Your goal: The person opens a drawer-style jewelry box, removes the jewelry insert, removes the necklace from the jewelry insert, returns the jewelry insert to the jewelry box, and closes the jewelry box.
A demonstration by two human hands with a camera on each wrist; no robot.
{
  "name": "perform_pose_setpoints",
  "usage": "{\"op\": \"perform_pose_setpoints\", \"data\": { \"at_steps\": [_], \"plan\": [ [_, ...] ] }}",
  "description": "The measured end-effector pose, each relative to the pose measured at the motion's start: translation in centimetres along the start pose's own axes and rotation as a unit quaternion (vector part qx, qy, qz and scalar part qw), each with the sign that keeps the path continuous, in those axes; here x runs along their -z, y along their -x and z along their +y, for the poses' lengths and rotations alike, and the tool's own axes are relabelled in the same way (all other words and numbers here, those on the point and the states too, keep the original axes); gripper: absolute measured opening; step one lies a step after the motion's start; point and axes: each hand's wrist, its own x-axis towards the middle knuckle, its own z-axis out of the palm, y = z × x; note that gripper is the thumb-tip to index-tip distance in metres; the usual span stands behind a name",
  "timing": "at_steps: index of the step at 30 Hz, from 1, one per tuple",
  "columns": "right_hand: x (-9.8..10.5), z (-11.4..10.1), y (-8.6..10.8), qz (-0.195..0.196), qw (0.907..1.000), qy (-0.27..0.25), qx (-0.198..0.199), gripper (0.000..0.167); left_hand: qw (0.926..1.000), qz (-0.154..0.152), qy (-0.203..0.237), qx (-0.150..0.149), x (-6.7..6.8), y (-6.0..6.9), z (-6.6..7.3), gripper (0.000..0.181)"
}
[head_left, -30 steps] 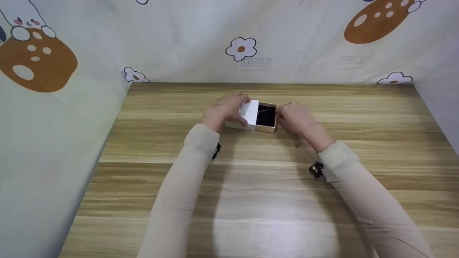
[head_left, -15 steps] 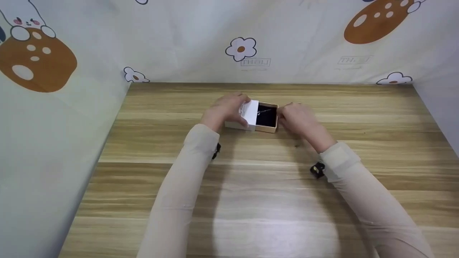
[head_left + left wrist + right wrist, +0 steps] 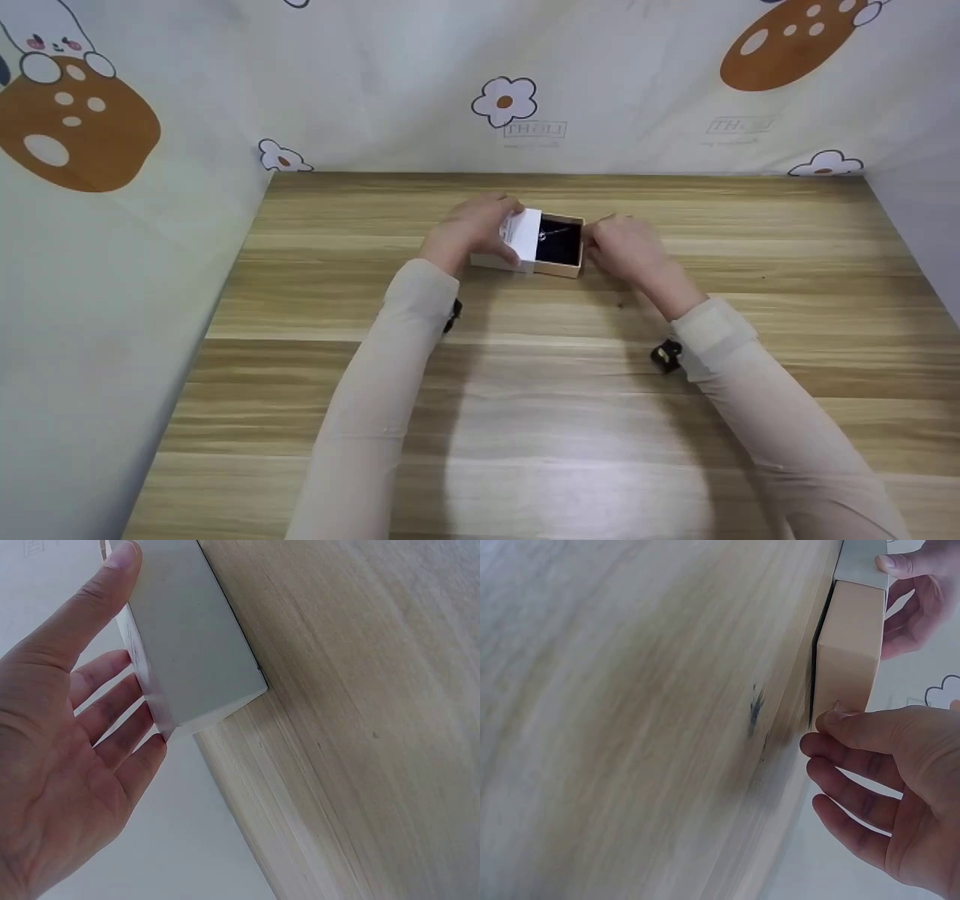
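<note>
In the head view a white box sleeve (image 3: 526,238) lies on the table, with a tan inner tray (image 3: 556,269) partly out of its right side. Inside the tray, a thin silvery chain (image 3: 544,235) rests on a black insert (image 3: 559,252). My left hand (image 3: 471,231) grips the sleeve, thumb on the near side and fingers on the far side; the left wrist view also shows this hand (image 3: 71,750) at the sleeve (image 3: 199,637). At the tray's right end (image 3: 847,660), my right hand (image 3: 900,780) pinches with thumb and index finger; a small tab there is mostly hidden.
The wood-grain table (image 3: 570,420) extends around the box. Behind it hangs a pale cloth (image 3: 390,82) with flowers and brown shapes. A small dark mark (image 3: 620,305) is on the tabletop, near the right forearm. Black wrist devices (image 3: 666,356) show at the cuffs.
The tray has slid slightly to the right out of the sleeve, and my right hand has moved right with it. My left hand and the sleeve have stayed in place.
</note>
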Motion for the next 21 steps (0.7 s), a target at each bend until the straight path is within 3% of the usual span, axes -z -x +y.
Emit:
{"op": "perform_pose_setpoints", "data": {
  "at_steps": [21],
  "plan": [
    [-0.01,0.35,0.14,-0.010,0.9999,-0.008,-0.012,0.011,1.0000,0.006,0.000,-0.002,0.05,0.12,0.05,0.086]
  ]
}}
